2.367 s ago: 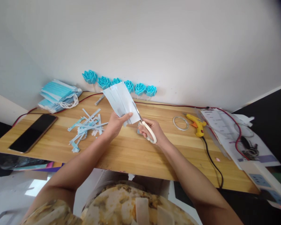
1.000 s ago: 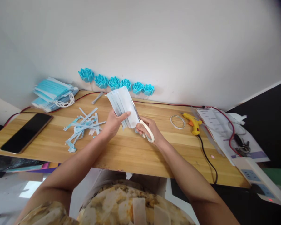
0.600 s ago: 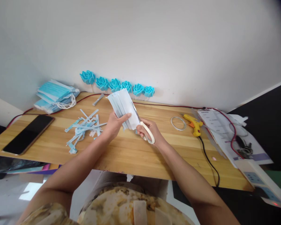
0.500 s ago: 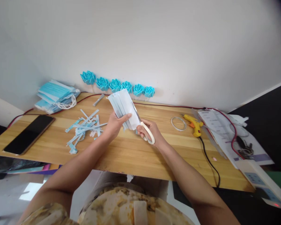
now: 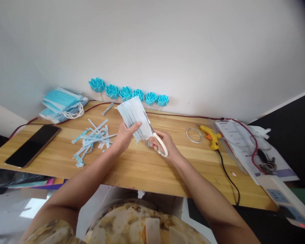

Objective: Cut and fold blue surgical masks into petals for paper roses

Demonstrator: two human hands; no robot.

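At the centre of the head view, we are holding a pale blue face mask point(image 5: 133, 113) above the wooden table point(image 5: 152, 173), tilted so that its upper corner is overlapping the row of blue flowers point(image 5: 125, 93) behind. Our left hand point(image 5: 125, 137) is pinching it, thumb pressing on the near face, while the fingers underneath are mostly staying out of sight. Just right of centre, our right hand point(image 5: 165, 140) is curling around the white handles of the scissors point(image 5: 162, 145), whose blades are running along the mask's right edge; whether they are parting or meeting, we cannot tell.

Compared with a couple of seconds ago, the mask is sitting a little lower against the flowers, covering less of them, and its pleats are showing more plainly. The blades are keeping to that same right edge, so we are reading this as a small resettling within the same cut, not a fresh step. At left of centre, the heap of cut strips point(image 5: 93, 139) is looking unchanged, so we are judging that nothing new is landing there. Towards the upper left, the stack of masks point(image 5: 59, 101) is lying untouched, well apart from both hands
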